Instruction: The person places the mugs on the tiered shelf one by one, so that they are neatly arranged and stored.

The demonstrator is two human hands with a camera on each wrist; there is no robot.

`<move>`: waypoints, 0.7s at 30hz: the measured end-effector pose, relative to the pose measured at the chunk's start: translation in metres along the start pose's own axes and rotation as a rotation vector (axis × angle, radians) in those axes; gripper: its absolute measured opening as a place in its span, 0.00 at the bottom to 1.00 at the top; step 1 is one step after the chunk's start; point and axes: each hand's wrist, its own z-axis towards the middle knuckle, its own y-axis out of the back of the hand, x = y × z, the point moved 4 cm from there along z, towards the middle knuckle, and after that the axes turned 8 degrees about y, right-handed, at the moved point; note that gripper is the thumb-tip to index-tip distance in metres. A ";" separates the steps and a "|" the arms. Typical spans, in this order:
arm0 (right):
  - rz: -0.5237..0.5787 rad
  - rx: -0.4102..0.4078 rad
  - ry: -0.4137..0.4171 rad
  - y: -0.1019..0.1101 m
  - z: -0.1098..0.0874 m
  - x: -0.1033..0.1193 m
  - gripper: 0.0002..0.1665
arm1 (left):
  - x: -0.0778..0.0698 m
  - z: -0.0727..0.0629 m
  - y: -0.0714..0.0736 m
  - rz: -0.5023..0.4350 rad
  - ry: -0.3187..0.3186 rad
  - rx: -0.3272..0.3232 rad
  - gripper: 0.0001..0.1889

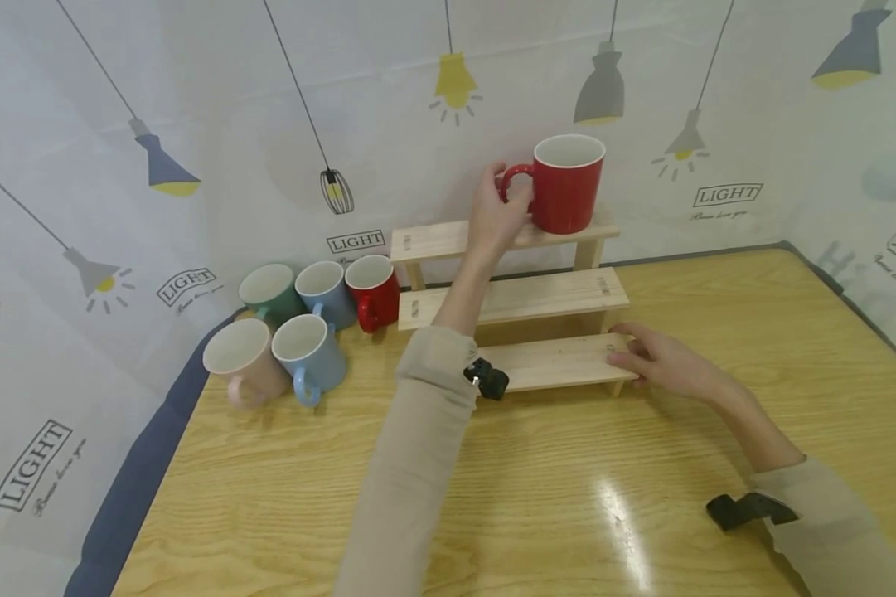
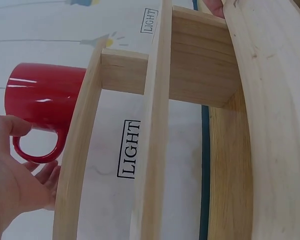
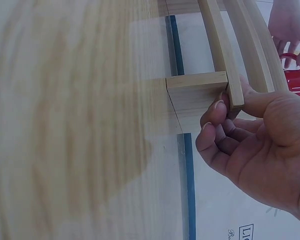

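Observation:
My left hand [image 1: 498, 211] is at the handle of a red mug [image 1: 570, 186], thumb over the handle's upper part and fingers behind it. The mug stands upright at the right end of the top tier of a three-tier wooden shelf [image 1: 522, 300], its handle towards the left. In the left wrist view the handle loop shows beside the thumb [image 2: 19, 125]. My right hand [image 1: 667, 362] grips the right end of the lowest tier, thumb on top and curled fingers [image 3: 217, 112] at the underside and edge.
Left of the shelf stand a second red mug [image 1: 373, 292], a green mug [image 1: 272, 292], two blue mugs [image 1: 326, 296] and a pale pink mug [image 1: 244, 361]. All are upright on the wooden table [image 1: 283, 497]. A lamp-patterned curtain [image 1: 216, 99] hangs close behind.

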 end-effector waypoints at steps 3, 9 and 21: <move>-0.002 0.004 0.000 -0.001 0.000 0.000 0.35 | 0.001 -0.004 0.005 0.022 0.017 -0.014 0.30; 0.003 0.005 -0.003 -0.001 0.000 -0.001 0.35 | 0.000 -0.012 0.017 0.026 0.017 -0.033 0.31; 0.009 0.006 -0.010 0.000 0.001 0.000 0.35 | -0.001 -0.031 0.042 0.007 -0.030 -0.092 0.30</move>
